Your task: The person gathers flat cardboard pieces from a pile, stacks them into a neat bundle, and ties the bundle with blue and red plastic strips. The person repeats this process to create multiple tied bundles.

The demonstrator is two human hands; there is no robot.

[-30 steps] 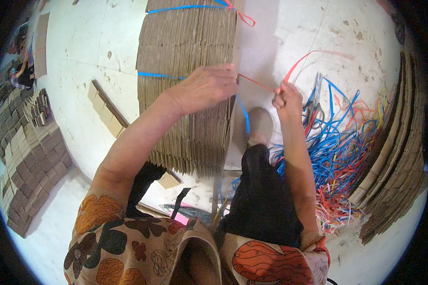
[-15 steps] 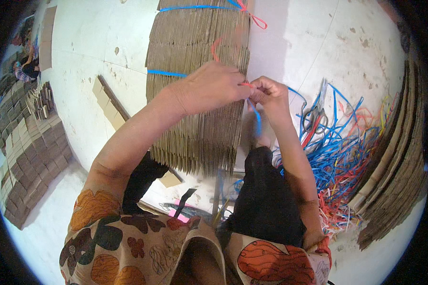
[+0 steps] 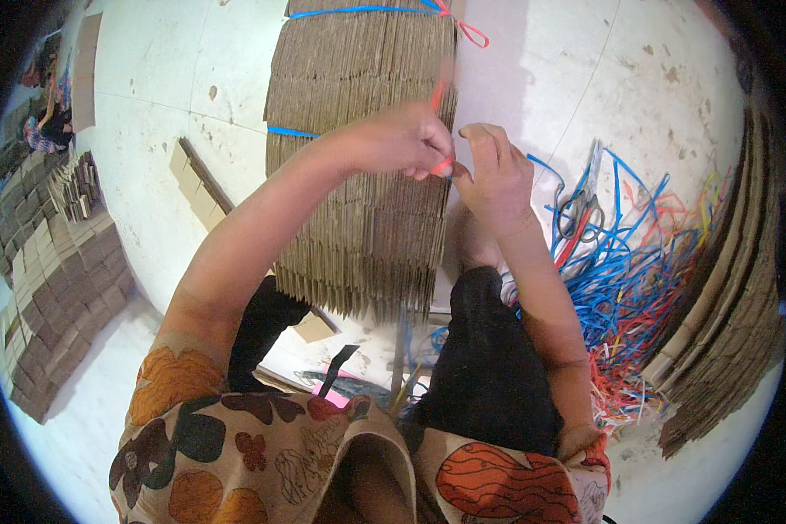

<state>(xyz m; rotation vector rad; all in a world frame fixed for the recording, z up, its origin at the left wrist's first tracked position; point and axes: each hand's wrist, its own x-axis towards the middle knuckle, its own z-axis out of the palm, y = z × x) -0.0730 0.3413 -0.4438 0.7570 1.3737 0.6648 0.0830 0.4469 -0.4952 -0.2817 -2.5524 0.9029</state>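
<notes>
A long bundle of brown cardboard pieces (image 3: pixel 358 231) stands on edge before me, packed tightly side by side. Blue strapping (image 3: pixel 290 132) crosses it under my left forearm, and a second blue strap (image 3: pixel 358 10) runs across its far part, ending in a red loop (image 3: pixel 470 33) at the right side. Over the bundle's right edge, my left hand (image 3: pixel 403 144) is closed on a red strap (image 3: pixel 443 167), part of which sticks up blurred beyond the fingers. My right hand (image 3: pixel 498 175) is just beside it, fingers curved and apart, thumb close to the strap; nothing shows in its grasp.
Scissors (image 3: pixel 576 217) lie on a heap of blue, red and yellow strap pieces (image 3: pixel 620 288) at the right. Cardboard stacks (image 3: pixel 716 306) stand beyond it. Flat cardboard (image 3: pixel 199 185) lies left of the bundle. At far left are more stacks (image 3: pixel 61 297) and another person (image 3: pixel 52 127).
My hands have drawn slightly apart. The right fingers have opened away from the strap, while the left still grips it. The blue end that hung between the hands no longer shows.
</notes>
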